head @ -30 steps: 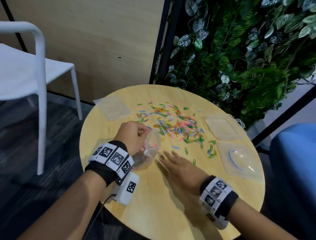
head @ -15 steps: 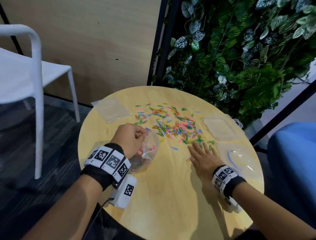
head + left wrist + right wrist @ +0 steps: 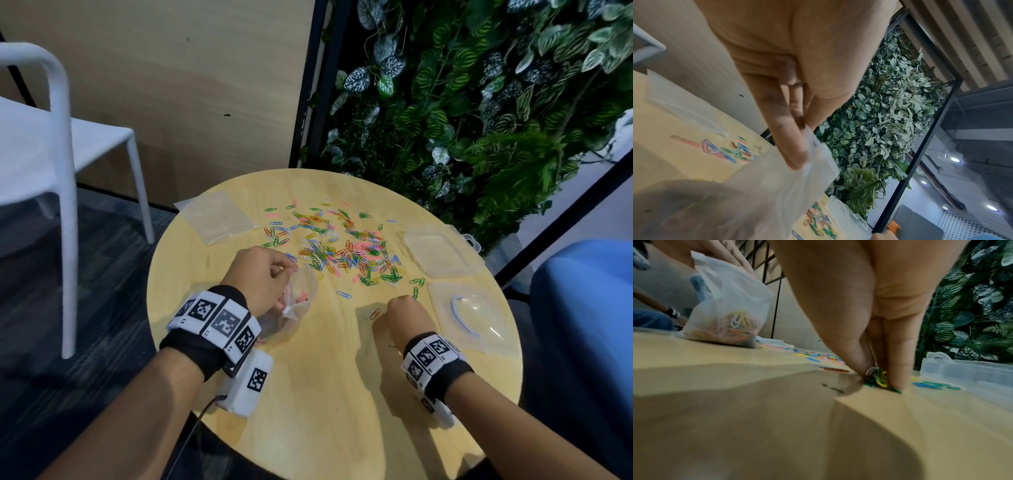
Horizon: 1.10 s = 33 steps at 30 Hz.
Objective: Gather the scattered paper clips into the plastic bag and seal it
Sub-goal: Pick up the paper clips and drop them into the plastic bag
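Right now your right hand (image 3: 404, 313) is down on the counter (image 3: 329, 377), thumb and fingers pinched together on a small cluster of green and yellow paper clips (image 3: 878, 381). Your left hand (image 3: 258, 277) pinches the rim of the plastic bag (image 3: 727, 308), which stands on the counter well to the left of the pinch, with a few clips already inside. Most of the scattered paper clips (image 3: 342, 246) lie spread across the far half of the counter, so the job looks early.

To do this pickup well, I'd squeeze the cluster tight against the wood before lifting, since these slick little wires will likely slip out of a loose pinch. Lift straight up, then carry it across low. Use your left hand to pull the rim up and outward so the mouth gapes toward the incoming hand; from the head view I cannot tell how wide it is open. Drop the clips well inside the mouth, not at the lip. One red clip (image 3: 375, 313) lies just beside your right hand; take it on the next pass. The clear box (image 3: 438, 253) and the spare bag (image 3: 215, 217) can be left alone.
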{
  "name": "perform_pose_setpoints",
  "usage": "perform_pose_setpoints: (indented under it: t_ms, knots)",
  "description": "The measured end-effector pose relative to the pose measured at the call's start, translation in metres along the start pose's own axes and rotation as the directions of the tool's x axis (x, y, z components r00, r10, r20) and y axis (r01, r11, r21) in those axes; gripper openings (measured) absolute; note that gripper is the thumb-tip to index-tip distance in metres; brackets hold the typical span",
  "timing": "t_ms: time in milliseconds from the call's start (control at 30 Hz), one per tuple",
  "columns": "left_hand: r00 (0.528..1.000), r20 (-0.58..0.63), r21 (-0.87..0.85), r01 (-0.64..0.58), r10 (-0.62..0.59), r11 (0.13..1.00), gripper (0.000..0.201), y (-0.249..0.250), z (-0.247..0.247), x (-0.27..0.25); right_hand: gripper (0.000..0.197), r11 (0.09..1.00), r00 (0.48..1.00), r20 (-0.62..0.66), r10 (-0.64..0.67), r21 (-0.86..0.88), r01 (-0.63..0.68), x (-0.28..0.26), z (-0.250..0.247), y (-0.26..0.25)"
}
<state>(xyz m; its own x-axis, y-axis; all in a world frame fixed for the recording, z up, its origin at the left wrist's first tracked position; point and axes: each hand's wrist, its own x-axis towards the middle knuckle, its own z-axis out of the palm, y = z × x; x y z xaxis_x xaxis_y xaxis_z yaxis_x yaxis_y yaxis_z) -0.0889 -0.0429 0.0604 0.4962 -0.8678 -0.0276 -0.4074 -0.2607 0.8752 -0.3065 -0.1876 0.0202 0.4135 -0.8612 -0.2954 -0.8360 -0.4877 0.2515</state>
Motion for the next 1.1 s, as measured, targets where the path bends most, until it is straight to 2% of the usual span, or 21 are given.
perform_pose_setpoints:
  t_ms: [100, 200, 267, 300, 333, 367, 400, 433, 467, 500, 533, 600, 667, 767, 900, 933, 1033, 1067, 1100]
  knots:
    - [1.000, -0.002, 0.002, 0.004, -0.004, 1.000, 0.013, 0.000, 0.001, -0.001, 0.022, 0.999, 1.000, 0.005, 0.014, 0.051, -0.014, -0.002, -0.008, 0.000]
    - [1.000, 0.001, -0.003, 0.014, -0.014, 1.000, 0.012, -0.001, 0.001, -0.001, 0.019, 0.989, 0.997, -0.049, 0.052, 0.143, -0.044, 0.014, -0.009, 0.013]
    - [1.000, 0.004, 0.003, 0.013, -0.013, 1.000, 0.012, -0.001, 0.001, -0.001, 0.021, 0.943, 0.990, -0.048, 0.130, 0.314, -0.109, 0.029, -0.006, 0.028]
    - [1.000, 0.006, 0.009, 0.011, -0.011, 1.000, 0.013, -0.001, 0.001, -0.001, 0.019, 0.876, 0.982, -0.025, 0.186, 0.456, -0.154, 0.035, -0.004, 0.036]
    - [1.000, 0.010, 0.016, 0.011, -0.011, 1.000, 0.013, -0.001, 0.002, -0.001, 0.019, 0.744, 0.971, 0.025, 0.239, 0.637, -0.200, 0.040, -0.003, 0.042]
    - [1.000, 0.014, 0.021, 0.012, -0.012, 1.000, 0.013, 0.000, 0.002, -0.001, 0.023, 0.533, 0.960, 0.082, 0.269, 0.818, -0.219, 0.040, -0.006, 0.044]
    - [1.000, 0.016, 0.023, 0.014, -0.014, 1.000, 0.014, 0.001, 0.003, 0.000, 0.026, 0.258, 0.960, 0.128, 0.247, 0.947, -0.193, 0.038, -0.008, 0.044]
    - [1.000, 0.019, 0.023, 0.014, -0.015, 1.000, 0.014, 0.001, 0.003, 0.000, 0.028, -0.028, 0.973, 0.168, 0.156, 0.986, -0.165, 0.032, -0.014, 0.037]
    - [1.000, 0.023, 0.021, 0.014, -0.015, 1.000, 0.015, 0.002, 0.005, 0.001, 0.029, -0.245, 0.985, 0.169, 0.031, 0.957, -0.157, 0.025, -0.022, 0.027]
    - [0.999, 0.029, 0.017, 0.015, -0.016, 1.000, 0.015, 0.002, 0.006, 0.001, 0.028, -0.350, 0.985, 0.156, -0.079, 0.921, -0.174, 0.015, -0.032, 0.015]
    - [0.999, 0.037, 0.015, 0.014, -0.015, 1.000, 0.015, 0.003, 0.008, 0.001, 0.027, -0.392, 0.976, 0.128, -0.179, 0.900, -0.190, 0.005, -0.041, 0.002]
    - [0.999, 0.051, 0.018, 0.003, -0.004, 1.000, 0.015, 0.006, 0.012, 0.000, 0.024, -0.378, 0.946, 0.089, -0.312, 0.902, -0.210, -0.009, -0.052, -0.023]
    - [0.998, 0.065, 0.017, -0.010, 0.009, 1.000, 0.015, 0.009, 0.016, -0.001, 0.023, -0.281, 0.930, 0.096, -0.354, 0.938, -0.204, -0.018, -0.056, -0.044]
    - [0.996, 0.085, -0.006, -0.012, 0.013, 1.000, 0.015, 0.011, 0.018, -0.005, 0.021, -0.154, 0.953, 0.096, -0.286, 0.977, -0.145, -0.021, -0.053, -0.064]
    - [0.997, 0.080, -0.007, -0.011, 0.012, 1.000, 0.014, 0.011, 0.018, -0.006, 0.022, -0.097, 0.971, 0.054, -0.234, 0.992, -0.079, -0.021, -0.053, -0.072]
    - [0.997, 0.072, -0.006, -0.012, 0.012, 1.000, 0.014, 0.011, 0.018, -0.005, 0.021, -0.033, 0.975, 0.004, -0.222, 0.999, -0.011, -0.022, -0.054, -0.072]
    - [0.998, 0.056, -0.020, -0.012, 0.013, 1.000, 0.013, 0.011, 0.016, -0.006, 0.008, 0.335, 0.956, -0.249, -0.153, 0.897, 0.287, -0.025, -0.053, -0.066]
    - [0.998, 0.055, -0.032, -0.007, 0.008, 0.999, 0.013, 0.011, 0.016, -0.006, 0.005, 0.373, 0.940, -0.309, -0.141, 0.863, 0.340, -0.026, -0.052, -0.065]
    - [0.999, 0.054, -0.037, -0.002, 0.004, 0.999, 0.012, 0.011, 0.016, -0.006, 0.003, 0.352, 0.929, -0.349, -0.124, 0.860, 0.369, -0.027, -0.050, -0.063]
